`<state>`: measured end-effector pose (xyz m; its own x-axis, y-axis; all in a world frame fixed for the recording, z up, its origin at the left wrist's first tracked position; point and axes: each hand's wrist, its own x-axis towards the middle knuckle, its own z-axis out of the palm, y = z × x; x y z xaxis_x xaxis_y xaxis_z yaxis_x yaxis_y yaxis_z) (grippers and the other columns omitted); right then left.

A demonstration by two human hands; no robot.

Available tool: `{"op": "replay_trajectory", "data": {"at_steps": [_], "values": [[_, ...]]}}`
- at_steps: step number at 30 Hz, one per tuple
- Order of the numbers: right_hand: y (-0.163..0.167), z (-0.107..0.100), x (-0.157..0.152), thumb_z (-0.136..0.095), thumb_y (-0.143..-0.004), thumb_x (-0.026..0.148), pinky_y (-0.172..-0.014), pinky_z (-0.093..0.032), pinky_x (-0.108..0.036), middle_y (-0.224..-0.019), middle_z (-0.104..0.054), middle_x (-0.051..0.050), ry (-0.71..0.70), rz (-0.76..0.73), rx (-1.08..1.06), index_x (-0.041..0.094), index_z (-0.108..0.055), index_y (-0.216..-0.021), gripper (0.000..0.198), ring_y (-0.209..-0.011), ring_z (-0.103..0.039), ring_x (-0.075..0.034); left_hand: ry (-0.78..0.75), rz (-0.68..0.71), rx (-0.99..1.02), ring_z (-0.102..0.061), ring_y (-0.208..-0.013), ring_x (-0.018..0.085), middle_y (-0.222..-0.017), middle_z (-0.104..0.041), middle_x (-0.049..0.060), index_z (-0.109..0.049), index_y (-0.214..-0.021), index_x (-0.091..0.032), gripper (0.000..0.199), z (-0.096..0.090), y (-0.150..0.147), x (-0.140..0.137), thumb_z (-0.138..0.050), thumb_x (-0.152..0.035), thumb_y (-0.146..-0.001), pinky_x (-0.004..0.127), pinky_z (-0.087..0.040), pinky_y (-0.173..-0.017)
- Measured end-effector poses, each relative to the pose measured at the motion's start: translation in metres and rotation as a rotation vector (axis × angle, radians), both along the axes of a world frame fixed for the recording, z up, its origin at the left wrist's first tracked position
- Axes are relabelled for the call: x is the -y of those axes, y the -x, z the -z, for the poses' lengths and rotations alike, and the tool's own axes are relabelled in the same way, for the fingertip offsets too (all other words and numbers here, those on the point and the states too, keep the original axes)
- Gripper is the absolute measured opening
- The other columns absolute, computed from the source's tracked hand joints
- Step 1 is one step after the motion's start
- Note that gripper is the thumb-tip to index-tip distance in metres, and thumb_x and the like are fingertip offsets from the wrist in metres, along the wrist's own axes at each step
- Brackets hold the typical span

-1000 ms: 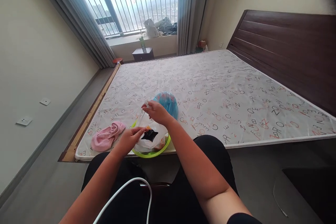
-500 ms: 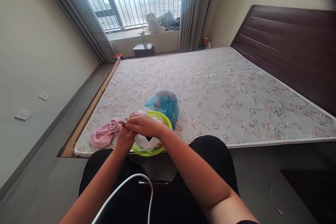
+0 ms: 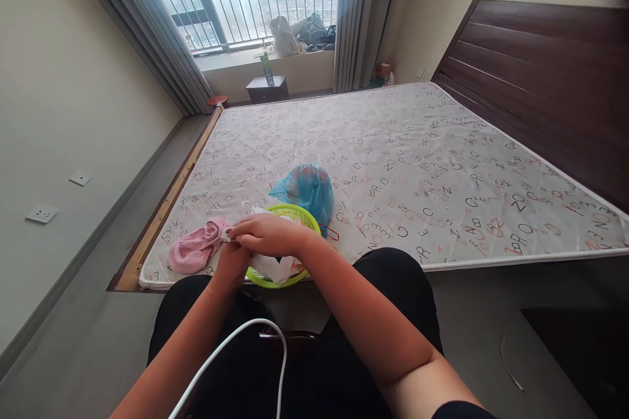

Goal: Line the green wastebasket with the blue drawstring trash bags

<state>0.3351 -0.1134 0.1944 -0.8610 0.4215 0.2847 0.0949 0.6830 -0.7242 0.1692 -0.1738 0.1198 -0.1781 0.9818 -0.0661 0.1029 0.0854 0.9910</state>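
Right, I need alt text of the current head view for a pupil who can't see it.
A person's right hand lies over their left hand, both holding a white plastic bag in a green basket at the edge of a letter-printed mattress. A pink cloth lies left of the basket, a blue plastic bag just beyond it.

Lime-green basket [image 3: 296,211], white bag [image 3: 271,268], blue bag [image 3: 314,191], pink cloth [image 3: 194,250]; whitish mattress [image 3: 373,144], black-and-red letter pattern

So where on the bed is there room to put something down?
A wide bare stretch of mattress lies between the blue bag and the dark headboard; another lies beyond the bag, toward the nightstand. The near left edge is crowded: pink cloth, green basket, left hand and right hand bunch together.
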Motion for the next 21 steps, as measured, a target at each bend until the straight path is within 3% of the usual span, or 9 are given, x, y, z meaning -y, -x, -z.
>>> {"op": "replay_trajectory", "data": {"at_steps": [2,4,7,9,11,13,15,18,21], "values": [[-0.009,0.003,-0.007,-0.045,-0.101,0.016,-0.098,-0.051,-0.032,-0.117,-0.075,-0.003,0.143,0.051,-0.027,0.021,-0.067,-0.115,0.027,-0.109,-0.068,-0.019,0.0,0.059,0.022,-0.054,-0.057,0.014,-0.061,-0.06,0.003,-0.066,-0.071,-0.017,0.038,-0.006,0.002,0.007,-0.078,-0.052,-0.078,0.027,-0.045,-0.056],[-0.014,0.011,-0.013,-0.046,-0.098,0.014,-0.097,-0.052,-0.033,-0.121,-0.073,-0.006,0.198,0.197,-0.012,0.02,-0.061,-0.121,0.028,-0.109,-0.066,-0.02,-0.001,0.165,0.027,-0.053,-0.055,0.014,-0.058,-0.06,0.002,-0.072,-0.077,-0.016,0.038,-0.014,0.003,0.012,-0.078,-0.053,-0.081,0.026,-0.043,-0.055],[-0.014,0.026,-0.018,-0.053,-0.098,0.016,-0.098,-0.051,-0.037,-0.124,-0.07,-0.009,0.152,0.342,0.005,0.019,-0.056,-0.129,0.032,-0.11,-0.064,-0.021,0.017,0.284,0.019,-0.057,-0.057,0.015,-0.058,-0.062,0.002,-0.077,-0.084,-0.015,0.036,-0.025,0.005,0.015,-0.079,-0.051,-0.081,0.026,-0.044,-0.055],[-0.011,0.033,-0.021,-0.058,-0.1,0.021,-0.1,-0.049,-0.037,-0.118,-0.071,-0.008,0.114,0.329,-0.001,0.021,-0.057,-0.132,0.032,-0.111,-0.063,-0.021,0.032,0.323,0.015,-0.056,-0.056,0.015,-0.059,-0.064,0.003,-0.078,-0.084,-0.015,0.035,-0.029,0.006,0.015,-0.08,-0.05,-0.08,0.026,-0.044,-0.054],[-0.011,0.034,-0.025,-0.062,-0.1,0.022,-0.101,-0.046,-0.036,-0.109,-0.073,-0.007,0.066,0.292,0.011,0.021,-0.066,-0.122,0.022,-0.11,-0.062,-0.021,0.049,0.331,0.025,-0.057,-0.056,0.015,-0.063,-0.067,0.005,-0.079,-0.086,-0.015,0.035,-0.029,0.007,0.014,-0.081,-0.049,-0.08,0.026,-0.045,-0.054],[-0.013,0.032,-0.029,-0.063,-0.1,0.02,-0.099,-0.044,-0.034,-0.101,-0.073,-0.007,0.017,0.29,0.023,0.02,-0.072,-0.103,0.009,-0.105,-0.061,-0.02,0.056,0.291,0.052,-0.059,-0.057,0.014,-0.069,-0.071,0.006,-0.079,-0.09,-0.014,0.035,-0.026,0.008,0.013,-0.082,-0.048,-0.079,0.026,-0.046,-0.055],[-0.017,0.026,-0.031,-0.064,-0.1,0.021,-0.093,-0.043,-0.032,-0.096,-0.072,-0.006,0.003,0.356,-0.002,0.019,-0.072,-0.091,0.012,-0.097,-0.061,-0.019,0.041,0.192,0.082,-0.057,-0.054,0.012,-0.074,-0.073,0.007,-0.079,-0.096,-0.013,0.038,-0.022,0.007,0.012,-0.083,-0.048,-0.08,0.025,-0.046,-0.054],[-0.018,0.018,-0.029,-0.063,-0.102,0.025,-0.083,-0.041,-0.029,-0.089,-0.071,-0.004,0.042,0.472,-0.069,0.018,-0.071,-0.09,0.016,-0.088,-0.058,-0.017,0.014,0.03,0.153,-0.046,-0.046,0.006,-0.077,-0.072,0.005,-0.076,-0.102,-0.012,0.042,-0.019,0.003,0.011,-0.083,-0.049,-0.081,0.023,-0.042,-0.05],[-0.012,0.014,-0.019,-0.057,-0.103,0.022,-0.077,-0.039,-0.028,-0.086,-0.069,-0.002,0.125,0.464,-0.091,0.018,-0.07,-0.09,0.019,-0.082,-0.056,-0.014,0.005,-0.111,0.243,-0.042,-0.044,0.003,-0.081,-0.073,0.003,-0.073,-0.106,-0.013,0.047,-0.019,-0.002,0.007,-0.085,-0.049,-0.079,0.022,-0.042,-0.05]]}}
